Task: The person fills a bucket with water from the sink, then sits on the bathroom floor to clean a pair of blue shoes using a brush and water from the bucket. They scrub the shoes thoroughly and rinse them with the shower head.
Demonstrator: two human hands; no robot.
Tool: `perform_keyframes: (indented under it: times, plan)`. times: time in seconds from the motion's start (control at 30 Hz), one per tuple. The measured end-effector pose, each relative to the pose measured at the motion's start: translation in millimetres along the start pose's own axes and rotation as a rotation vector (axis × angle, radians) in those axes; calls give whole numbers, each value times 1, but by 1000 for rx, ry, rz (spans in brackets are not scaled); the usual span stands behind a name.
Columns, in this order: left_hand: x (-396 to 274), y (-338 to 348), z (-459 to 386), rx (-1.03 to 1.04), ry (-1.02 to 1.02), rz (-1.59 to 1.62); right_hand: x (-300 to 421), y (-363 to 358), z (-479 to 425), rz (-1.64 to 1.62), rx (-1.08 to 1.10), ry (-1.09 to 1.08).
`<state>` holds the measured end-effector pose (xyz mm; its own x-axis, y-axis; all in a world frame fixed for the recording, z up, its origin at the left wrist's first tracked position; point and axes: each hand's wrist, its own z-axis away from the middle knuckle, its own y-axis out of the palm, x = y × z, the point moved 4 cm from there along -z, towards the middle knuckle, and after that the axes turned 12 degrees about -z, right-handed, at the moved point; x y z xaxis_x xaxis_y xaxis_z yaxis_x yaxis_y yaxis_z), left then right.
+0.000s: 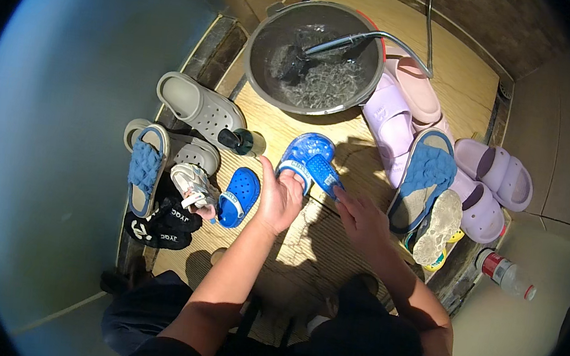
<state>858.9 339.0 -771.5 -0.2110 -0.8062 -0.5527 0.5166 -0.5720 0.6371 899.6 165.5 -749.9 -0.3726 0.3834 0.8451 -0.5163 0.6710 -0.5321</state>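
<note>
My left hand [282, 198] has its fingers in the heel opening of a small blue clog [309, 147] with a white heel strap, thumb spread to the side. In my right hand [359, 213] is a blue scrubbing brush [324, 174], pinched at its near end and lying against the clog's side. A matching blue clog [240, 197] rests on the floor left of my left hand. Beyond it stands a dark pump bottle [247, 142], beside a grey clog [204, 106]. A shower head [328, 45] on a metal hose lies in a grey basin [251, 74] of water ahead.
Left are a blue fluffy slipper [146, 170], a child's sneaker [194, 184] and black slippers [167, 226]. Right are lilac slides [386, 115], a pink slide [417, 90], another blue slipper [424, 176], an upturned shoe [439, 228] and a plastic bottle [507, 274]. Glass panels flank the floor.
</note>
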Motion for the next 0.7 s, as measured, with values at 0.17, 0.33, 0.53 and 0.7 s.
perform_keyframes:
  times: [0.17, 0.33, 0.53, 0.7]
  plan:
    - [40, 17, 11, 12, -12, -299, 9, -10, -31, 8, -72, -67]
    - [15, 14, 7, 47, -22, -108, 6, 0, -20, 40, -1, -54]
    - [0, 11, 6, 76, -57, 338, 16, -5, 3, -81, 22, -33]
    - [17, 13, 1, 272, -121, 525, 28, -1, -26, -37, 5, -118]
